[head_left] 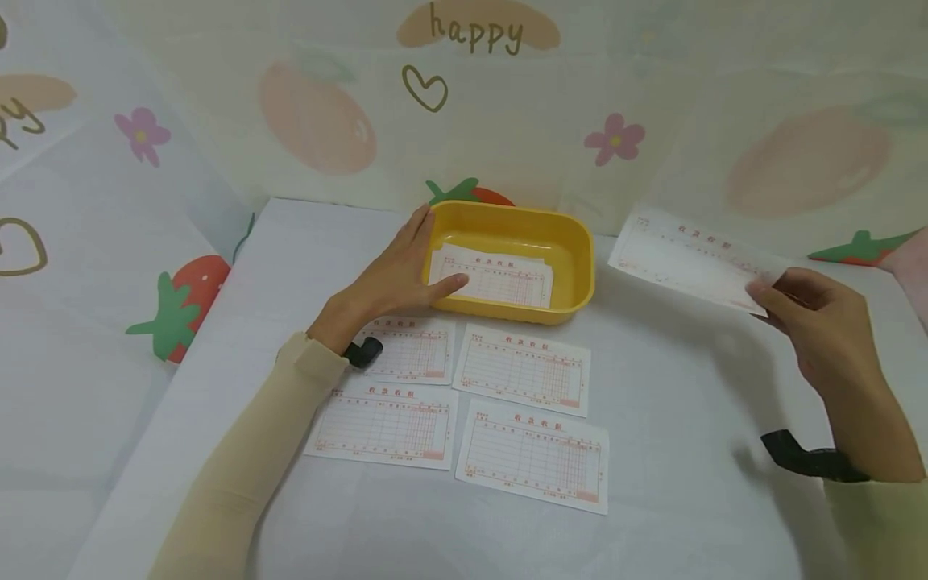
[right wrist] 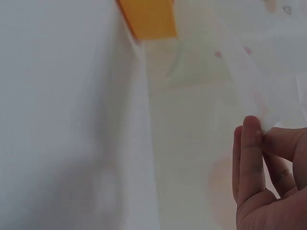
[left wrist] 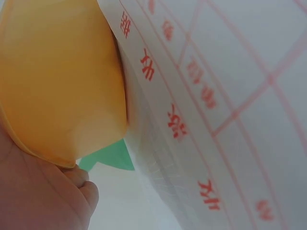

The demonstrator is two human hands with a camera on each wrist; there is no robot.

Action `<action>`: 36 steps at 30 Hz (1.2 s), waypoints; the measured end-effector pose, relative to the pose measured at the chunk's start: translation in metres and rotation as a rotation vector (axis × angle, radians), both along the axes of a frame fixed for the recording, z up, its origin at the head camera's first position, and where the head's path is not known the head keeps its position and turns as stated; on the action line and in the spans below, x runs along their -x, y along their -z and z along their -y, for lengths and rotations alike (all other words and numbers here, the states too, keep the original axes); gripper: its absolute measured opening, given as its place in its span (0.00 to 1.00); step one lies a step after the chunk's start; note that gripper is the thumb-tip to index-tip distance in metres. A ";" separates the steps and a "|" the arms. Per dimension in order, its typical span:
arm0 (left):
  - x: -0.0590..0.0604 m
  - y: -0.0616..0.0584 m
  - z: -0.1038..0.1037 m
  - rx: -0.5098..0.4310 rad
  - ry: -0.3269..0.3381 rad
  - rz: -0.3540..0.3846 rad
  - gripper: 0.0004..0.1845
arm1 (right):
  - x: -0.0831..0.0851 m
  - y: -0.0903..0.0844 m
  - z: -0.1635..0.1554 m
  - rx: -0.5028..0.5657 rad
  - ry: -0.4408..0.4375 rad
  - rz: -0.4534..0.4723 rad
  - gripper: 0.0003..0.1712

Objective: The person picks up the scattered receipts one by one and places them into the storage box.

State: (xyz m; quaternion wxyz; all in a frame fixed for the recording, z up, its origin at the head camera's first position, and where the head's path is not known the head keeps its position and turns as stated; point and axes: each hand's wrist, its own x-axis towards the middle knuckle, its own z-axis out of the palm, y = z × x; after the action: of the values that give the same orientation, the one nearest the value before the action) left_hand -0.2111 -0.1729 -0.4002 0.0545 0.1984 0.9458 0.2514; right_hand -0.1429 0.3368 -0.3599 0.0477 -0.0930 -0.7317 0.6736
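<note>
My left hand (head_left: 395, 274) holds the left end of a yellow plastic basket (head_left: 582, 274), its thumb over the front rim. In the left wrist view, curled fingers (left wrist: 88, 191) are at the basket's edge. Inside the basket lies a small stack of printed receipt slips (head_left: 500, 278). Off to the right, my right hand (head_left: 826, 322) pinches a single receipt slip (head_left: 681, 254) by its right corner, raised above the table. The right wrist view shows this thin slip (right wrist: 247, 79) edge-on between thumb and fingertips.
Several receipt piles lie in two rows before the basket: one at upper left (head_left: 416, 354), partly behind my left wrist, others at upper right (head_left: 522, 369), lower left (head_left: 384, 427) and lower right (head_left: 532, 455). A patterned cloth (head_left: 507, 105) hangs behind the white table (head_left: 674, 451).
</note>
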 end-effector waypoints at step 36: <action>0.000 0.000 0.000 0.023 0.000 0.028 0.64 | 0.050 0.006 0.164 -0.491 -0.334 -0.031 0.21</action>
State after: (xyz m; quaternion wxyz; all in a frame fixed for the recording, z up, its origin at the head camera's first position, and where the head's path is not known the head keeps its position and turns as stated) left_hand -0.2115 -0.1730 -0.3997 0.0699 0.1942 0.9477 0.2433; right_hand -0.1929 0.1732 -0.3656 -0.0315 0.0533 -0.8771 0.4763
